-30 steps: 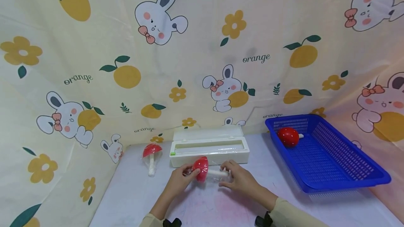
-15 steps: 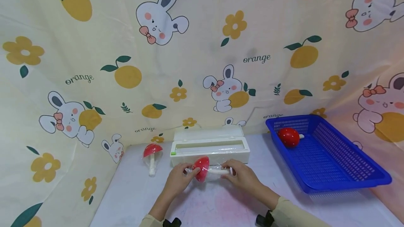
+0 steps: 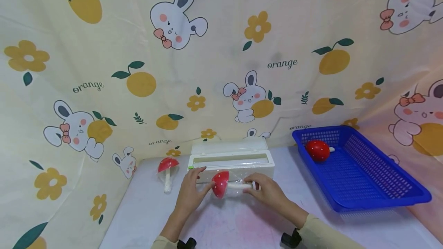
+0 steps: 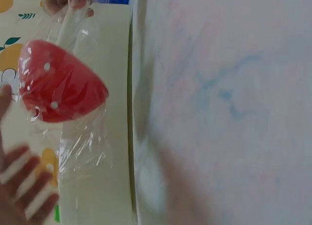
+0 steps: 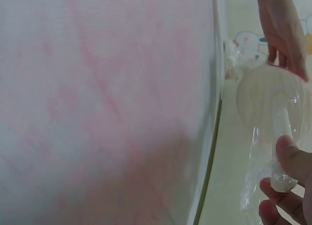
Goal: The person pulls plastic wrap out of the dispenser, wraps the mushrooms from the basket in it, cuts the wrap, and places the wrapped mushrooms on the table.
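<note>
Left hand (image 3: 189,193): empty; fingers spread wide, thumb just beside the cap. Left wrist view shows a gap there; contact unclear from the head view.
Right hand (image 3: 268,191): part closed, thumb and fingers pinching the wrapped stem end.
Mushroom (image 3: 220,184): held sideways just in front of the box, red cap toward the left hand, white stem (image 5: 282,122) toward the right.
Film (image 4: 83,147): clear, creased, round cap and stem; loose tail sticks out past the cap on the left-hand side.
Step, judged: snugging the wrap. Right hand should hold the stem as a steady axis; left should smooth film over the cap rim first, then fold the tail flat.
Watch for: film clinging to the fingers or bunching under the cap; light pressure should be enough, with slow release so nothing peels.
White box (image 3: 230,173): on the table (image 3: 238,224), behind the hands, lid (image 3: 228,146) up.
Second mushroom (image 3: 167,164): film-covered, left of the box, stem toward the person.
Blue basket (image 3: 372,205): far right; third mushroom (image 3: 317,150) inside, near the back left corner.
</note>
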{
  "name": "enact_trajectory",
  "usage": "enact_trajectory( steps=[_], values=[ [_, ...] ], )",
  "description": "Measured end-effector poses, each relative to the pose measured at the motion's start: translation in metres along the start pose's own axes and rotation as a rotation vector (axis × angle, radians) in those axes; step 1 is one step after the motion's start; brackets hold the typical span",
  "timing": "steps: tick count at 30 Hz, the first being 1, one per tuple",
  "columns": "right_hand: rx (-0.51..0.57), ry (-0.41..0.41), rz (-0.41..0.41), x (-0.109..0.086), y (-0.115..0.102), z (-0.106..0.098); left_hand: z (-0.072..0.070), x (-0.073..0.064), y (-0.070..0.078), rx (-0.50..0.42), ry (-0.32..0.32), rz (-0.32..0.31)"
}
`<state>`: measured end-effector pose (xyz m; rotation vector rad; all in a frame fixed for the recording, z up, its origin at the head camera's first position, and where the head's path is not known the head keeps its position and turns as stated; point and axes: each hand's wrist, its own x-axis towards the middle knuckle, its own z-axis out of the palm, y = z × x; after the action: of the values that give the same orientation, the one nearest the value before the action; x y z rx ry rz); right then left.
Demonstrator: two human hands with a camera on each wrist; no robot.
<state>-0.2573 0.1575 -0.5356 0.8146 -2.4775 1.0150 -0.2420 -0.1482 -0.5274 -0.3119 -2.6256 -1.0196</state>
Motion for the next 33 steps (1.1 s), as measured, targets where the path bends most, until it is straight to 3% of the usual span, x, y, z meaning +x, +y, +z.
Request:
enact_trajectory(
  steps=[5,8,14,20,33],
  values=[
    [0.010,0.002,-0.009,0.0018,0.0004,-0.0018,-0.0043,0.0022,-0.0033,-0.139,-0.157,0.118],
    [0.022,0.007,-0.021,0.0033,0.0010,-0.0032,-0.0052,0.0043,-0.0038,-0.174,-0.240,0.154],
    [0.035,-0.006,0.006,0.0050,0.0010,-0.0059,-0.0046,0.0070,-0.0046,-0.210,-0.308,0.194],
    [0.054,-0.021,0.020,0.0064,-0.0003,-0.0091,-0.0051,0.0085,-0.0043,-0.246,-0.323,0.174],
    [0.099,0.005,-0.015,0.0071,-0.0046,-0.0077,-0.0011,0.0092,0.0009,-0.291,-0.210,0.144]
  ],
)
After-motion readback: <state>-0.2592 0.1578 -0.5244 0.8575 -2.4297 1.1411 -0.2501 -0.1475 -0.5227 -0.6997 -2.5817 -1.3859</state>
